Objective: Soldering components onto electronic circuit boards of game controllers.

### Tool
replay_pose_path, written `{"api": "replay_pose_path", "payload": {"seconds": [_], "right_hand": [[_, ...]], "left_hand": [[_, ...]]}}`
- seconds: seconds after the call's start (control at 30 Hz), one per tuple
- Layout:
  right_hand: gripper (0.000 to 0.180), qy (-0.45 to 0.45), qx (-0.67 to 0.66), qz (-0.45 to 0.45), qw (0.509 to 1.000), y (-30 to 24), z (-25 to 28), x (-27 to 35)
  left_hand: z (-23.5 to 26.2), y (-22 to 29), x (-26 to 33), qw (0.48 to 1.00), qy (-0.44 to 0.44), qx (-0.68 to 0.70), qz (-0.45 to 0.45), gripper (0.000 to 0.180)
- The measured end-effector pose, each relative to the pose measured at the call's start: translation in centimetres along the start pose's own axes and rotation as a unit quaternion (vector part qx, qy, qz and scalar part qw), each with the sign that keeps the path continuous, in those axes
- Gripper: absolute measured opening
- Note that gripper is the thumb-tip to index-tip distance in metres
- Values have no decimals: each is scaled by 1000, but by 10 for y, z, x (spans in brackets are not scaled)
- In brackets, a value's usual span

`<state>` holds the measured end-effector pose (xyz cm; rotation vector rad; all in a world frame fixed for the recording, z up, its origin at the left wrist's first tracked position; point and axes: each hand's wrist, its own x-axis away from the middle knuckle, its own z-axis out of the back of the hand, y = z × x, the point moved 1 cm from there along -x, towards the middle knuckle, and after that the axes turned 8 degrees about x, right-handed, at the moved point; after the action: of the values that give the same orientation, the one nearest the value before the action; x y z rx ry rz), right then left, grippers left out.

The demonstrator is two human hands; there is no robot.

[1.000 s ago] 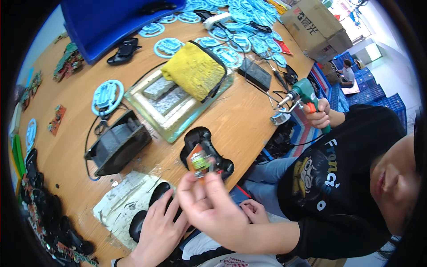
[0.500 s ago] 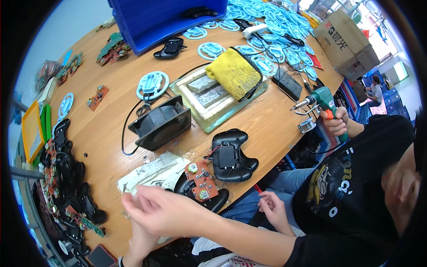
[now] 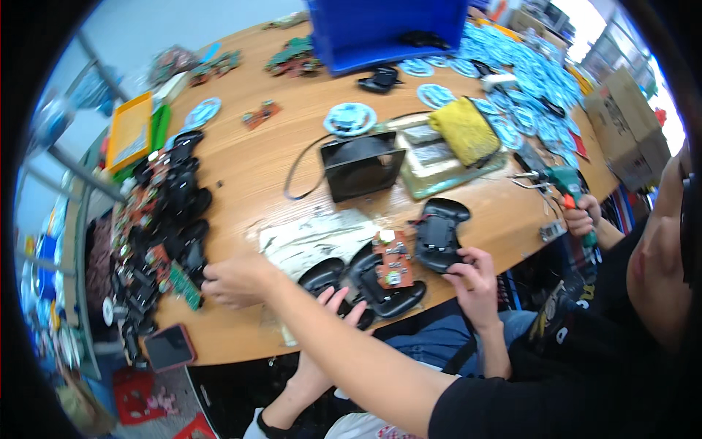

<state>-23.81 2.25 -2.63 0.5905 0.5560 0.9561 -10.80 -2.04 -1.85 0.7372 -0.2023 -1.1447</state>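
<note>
My left hand (image 3: 310, 370) comes up from the lower edge, its fingers outstretched and apart against a black game controller shell (image 3: 322, 274); my right forearm hides its thumb. My right hand (image 3: 238, 279) reaches across to the left, slightly blurred, with fingers curled beside a heap of black controller parts (image 3: 183, 194) and circuit boards. Whatever it may hold is hidden. Right of the first shell lies another controller shell (image 3: 409, 296) with an orange circuit board (image 3: 393, 257) on it. A co-worker's hand touches a third shell (image 3: 441, 234); their other hand grips a green soldering gun (image 3: 561, 179).
A black square fan (image 3: 363, 168) stands mid-table, beside a glassy tray (image 3: 424, 186) bearing a yellow cloth (image 3: 464, 132). Behind are a blue bin (image 3: 387, 33) and many light-blue plastic parts (image 3: 523, 88). A phone (image 3: 170, 347) lies at the near left edge; a plastic bag (image 3: 307, 238) lies flat before me.
The view has swung left. My hands, together before, are apart: the right has gone to the parts heap, the left to a shell. The co-worker's free hand has risen onto the third shell.
</note>
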Motion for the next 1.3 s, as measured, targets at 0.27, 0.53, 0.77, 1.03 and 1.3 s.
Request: {"api": "replay_pose_path", "payload": {"seconds": [0.27, 0.53, 0.77, 1.03, 1.3], "right_hand": [[7, -80, 149, 40, 985, 35, 39, 43], [11, -251, -232, -85, 936, -12, 72, 61], [7, -170, -203, 48, 963, -65, 79, 106], [44, -265, -158, -8, 951, -71, 83, 98], [28, -331, 270, -78, 901, -14, 131, 144]], "left_hand": [[27, -17, 66, 976, 185, -26, 111, 31], [139, -99, -24, 948, 315, -39, 28, 12], [107, -229, -240, 966, 150, -212, -14, 46], [103, -323, -256, 974, 178, -132, 48, 30], [142, -76, -151, 972, 187, -15, -139, 34]]}}
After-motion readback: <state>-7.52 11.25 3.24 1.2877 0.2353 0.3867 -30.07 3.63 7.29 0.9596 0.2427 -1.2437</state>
